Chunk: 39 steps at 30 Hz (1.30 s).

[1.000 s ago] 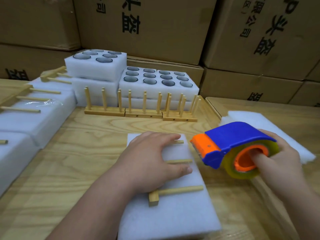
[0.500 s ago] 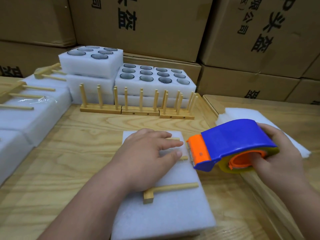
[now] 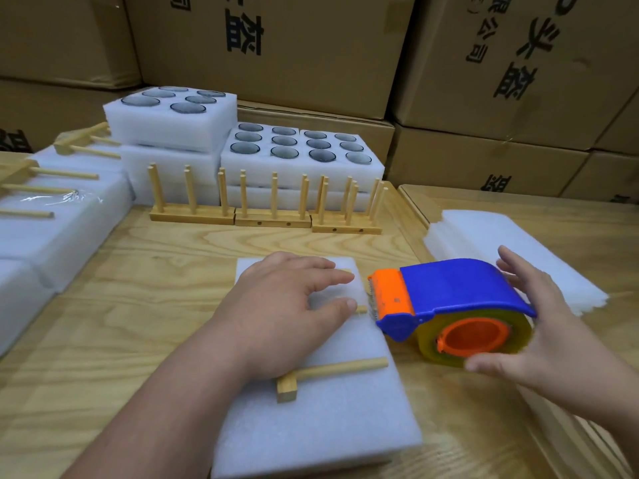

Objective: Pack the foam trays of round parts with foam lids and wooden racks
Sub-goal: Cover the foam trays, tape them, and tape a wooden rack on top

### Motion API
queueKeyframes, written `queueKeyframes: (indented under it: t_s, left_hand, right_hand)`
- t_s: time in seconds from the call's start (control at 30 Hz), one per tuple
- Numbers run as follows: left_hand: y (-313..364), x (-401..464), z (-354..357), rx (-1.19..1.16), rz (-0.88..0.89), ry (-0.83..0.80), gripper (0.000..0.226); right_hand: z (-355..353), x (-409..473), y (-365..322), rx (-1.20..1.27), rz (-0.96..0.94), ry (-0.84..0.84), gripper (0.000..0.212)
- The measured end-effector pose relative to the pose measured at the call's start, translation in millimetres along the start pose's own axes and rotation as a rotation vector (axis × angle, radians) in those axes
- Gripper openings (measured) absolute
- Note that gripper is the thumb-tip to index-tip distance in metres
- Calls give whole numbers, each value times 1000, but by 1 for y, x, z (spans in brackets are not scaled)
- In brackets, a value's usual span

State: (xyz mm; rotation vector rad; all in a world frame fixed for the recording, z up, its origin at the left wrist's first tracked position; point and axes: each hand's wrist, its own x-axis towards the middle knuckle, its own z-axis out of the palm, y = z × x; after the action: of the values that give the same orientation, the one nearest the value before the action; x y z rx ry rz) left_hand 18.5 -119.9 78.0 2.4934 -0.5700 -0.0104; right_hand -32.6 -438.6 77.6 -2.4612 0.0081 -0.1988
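wooden table (image 3: 145, 271): tape dispenser (image 3: 449, 302) now lower, right hand (image 3: 539, 340) spread, left hand (image 3: 287, 316) flat.

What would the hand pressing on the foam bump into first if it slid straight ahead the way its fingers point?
The left hand points right, across the foam lid. It would probably meet the orange front of the tape dispenser first, just past the foam's edge. Depth is hard to judge, though.

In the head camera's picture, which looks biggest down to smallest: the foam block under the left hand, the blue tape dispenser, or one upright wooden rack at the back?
1. The foam block, by far the largest.
2. The tape dispenser.
3. The middle wooden rack, though it stands farther from the camera, so second and third are unsure.
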Motion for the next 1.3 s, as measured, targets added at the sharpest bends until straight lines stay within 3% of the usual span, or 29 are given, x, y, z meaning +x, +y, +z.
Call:
queueKeyframes:
  t_s: [0.1,0.2,0.33,0.43,0.57,0.67,0.8,1.03,1.13,1.23,1.3]
  left_hand:
    - [0,0,0,1,-6,0,60]
    - [0,0,0,2,6,6,53]
    - [-2,-1,1,-13,5,14,53]
    - [-4,0,2,-29,7,27,38]
    - [-6,3,3,-40,-4,10,36]
    - [-8,4,4,-26,-1,1,38]
    - [-7,4,3,-29,6,5,57]
    - [-5,2,0,-29,-6,-24,40]
    - [-4,3,-1,-33,-5,-33,39]
    - [-4,3,-1,-26,-5,-30,40]
    - [-4,3,-1,-24,-5,-28,41]
  right_hand:
    - [-19,-3,-17,-96,-187,1,139]
    - [-32,14,-42,-240,-372,-33,124]
    - [-20,45,-61,-619,-377,-339,112]
    - [-16,56,-56,-769,-384,-421,101]
    - [-39,54,-43,-682,-331,-403,106]
    - [-50,52,-29,-730,-422,-359,101]
    - [-66,52,-15,-726,-475,-312,98]
    - [-51,44,-15,-800,-525,-366,90]
    - [-46,46,-21,-838,-465,-407,101]
    - [-52,47,-32,-583,-349,-513,99]
    - [-54,49,-36,-218,-199,-476,74]
